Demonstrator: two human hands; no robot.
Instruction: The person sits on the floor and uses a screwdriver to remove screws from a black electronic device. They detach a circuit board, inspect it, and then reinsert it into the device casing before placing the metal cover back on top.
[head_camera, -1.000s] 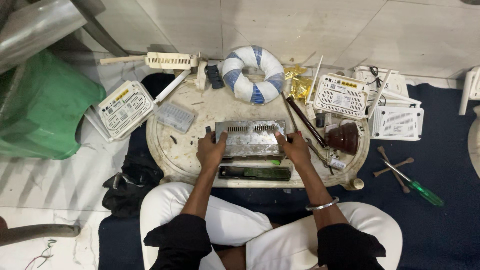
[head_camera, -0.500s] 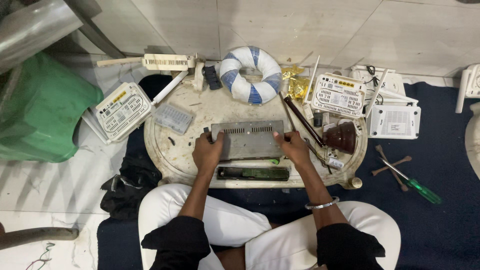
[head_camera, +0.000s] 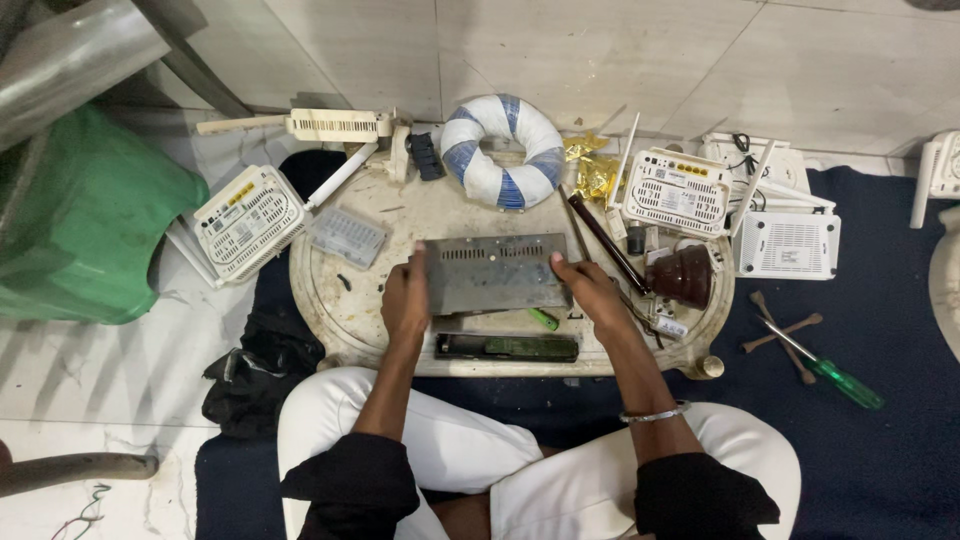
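Gripping a grey metal case (head_camera: 497, 272) by both ends, mid-counter (head_camera: 340, 300).
Left hand (head_camera: 406, 298) clasps its left edge, right hand (head_camera: 590, 287) its right, fingers curled around it; a dark board (head_camera: 506, 347) lies just nearer, a white-blue ring (head_camera: 505, 150) farther.

You hold a grey perforated metal cover (head_camera: 495, 272), flat and horizontal, at table centre, 6 o'clock of the ring.

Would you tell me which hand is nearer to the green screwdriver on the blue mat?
The right hand. It grips the right edge of the grey metal cover, on the screwdriver's side. The left hand holds the cover's far left edge.
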